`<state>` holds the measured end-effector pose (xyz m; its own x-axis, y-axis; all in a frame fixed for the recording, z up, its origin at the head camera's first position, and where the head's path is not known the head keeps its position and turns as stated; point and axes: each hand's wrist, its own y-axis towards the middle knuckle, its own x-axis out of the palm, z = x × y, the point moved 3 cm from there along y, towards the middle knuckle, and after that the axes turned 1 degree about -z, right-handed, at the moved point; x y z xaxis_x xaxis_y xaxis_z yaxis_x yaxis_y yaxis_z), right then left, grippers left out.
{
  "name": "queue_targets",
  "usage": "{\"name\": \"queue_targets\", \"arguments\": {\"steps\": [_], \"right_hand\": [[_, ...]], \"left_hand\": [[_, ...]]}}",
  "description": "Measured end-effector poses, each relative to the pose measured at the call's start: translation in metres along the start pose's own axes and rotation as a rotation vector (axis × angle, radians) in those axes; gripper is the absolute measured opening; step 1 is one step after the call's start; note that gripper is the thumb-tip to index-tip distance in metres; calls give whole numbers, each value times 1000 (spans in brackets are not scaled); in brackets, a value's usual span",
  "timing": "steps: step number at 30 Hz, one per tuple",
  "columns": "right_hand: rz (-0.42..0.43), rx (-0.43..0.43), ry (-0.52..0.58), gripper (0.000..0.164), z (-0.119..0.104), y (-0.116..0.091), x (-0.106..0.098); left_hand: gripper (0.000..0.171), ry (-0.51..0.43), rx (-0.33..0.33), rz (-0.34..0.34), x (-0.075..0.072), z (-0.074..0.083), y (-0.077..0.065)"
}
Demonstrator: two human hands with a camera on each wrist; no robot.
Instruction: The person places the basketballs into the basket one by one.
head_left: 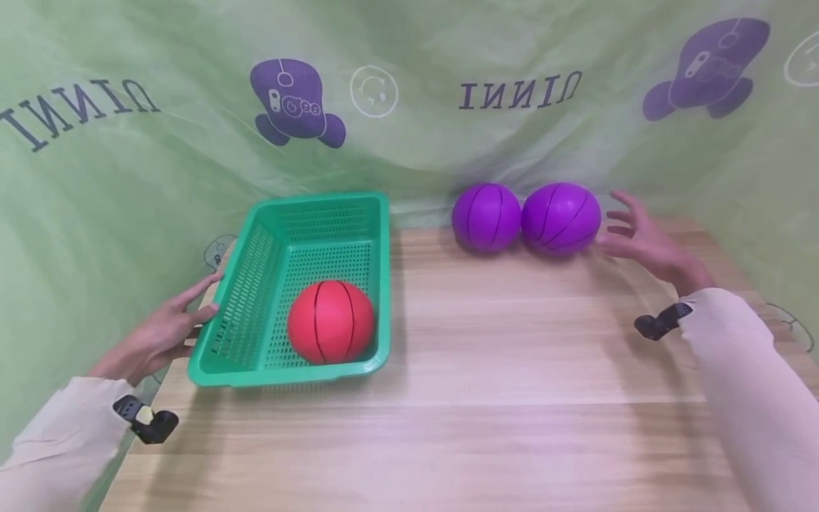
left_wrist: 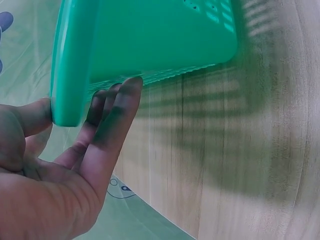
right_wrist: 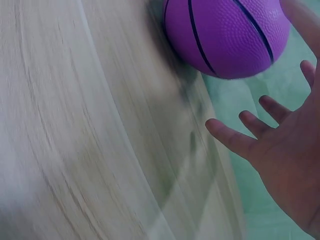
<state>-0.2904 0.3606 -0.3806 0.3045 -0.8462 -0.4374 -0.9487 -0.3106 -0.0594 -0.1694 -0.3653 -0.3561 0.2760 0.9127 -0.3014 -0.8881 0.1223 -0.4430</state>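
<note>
My left hand (head_left: 161, 333) grips the left rim of a green plastic basket (head_left: 384, 284). In the left wrist view the thumb presses the rim's outer side, while the fingers (left_wrist: 114, 135) reach beneath the rim along the basket wall (left_wrist: 150, 35). A red ball (head_left: 330, 322) with black lines sits inside the basket, at its near right corner. At the back of the table, two purple balls (head_left: 486, 217) (head_left: 561, 218) lie side by side. My right hand (head_left: 646, 242) is just right of the right-hand ball, fingers spread and holding nothing; the right wrist view shows that purple ball (right_wrist: 227, 37) beyond the fingers.
Everything stands on a light wooden table (head_left: 486, 398). A green curtain (head_left: 409, 78) with purple prints hangs behind the table and along both sides, close behind the balls and basket. Black wrist bands (head_left: 147, 421) sit over both sleeves.
</note>
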Motion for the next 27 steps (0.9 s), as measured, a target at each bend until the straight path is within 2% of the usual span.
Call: {"name": "queue_targets", "arguments": {"steps": [6,16,21,27], "right_hand": [[11,-29,63,96,5,15,10],[42,-26,50,96,7,30,18],[86,-22,33,96,2,38,25],[164,3,20,103,6,43,32]], "left_hand": [[66,5,3,2,-1,0,-2],[66,5,-10,16,-1,0,-3],[65,17,-3,20,-2,2,-2],[65,12,-7,31,1,3,-2]]}}
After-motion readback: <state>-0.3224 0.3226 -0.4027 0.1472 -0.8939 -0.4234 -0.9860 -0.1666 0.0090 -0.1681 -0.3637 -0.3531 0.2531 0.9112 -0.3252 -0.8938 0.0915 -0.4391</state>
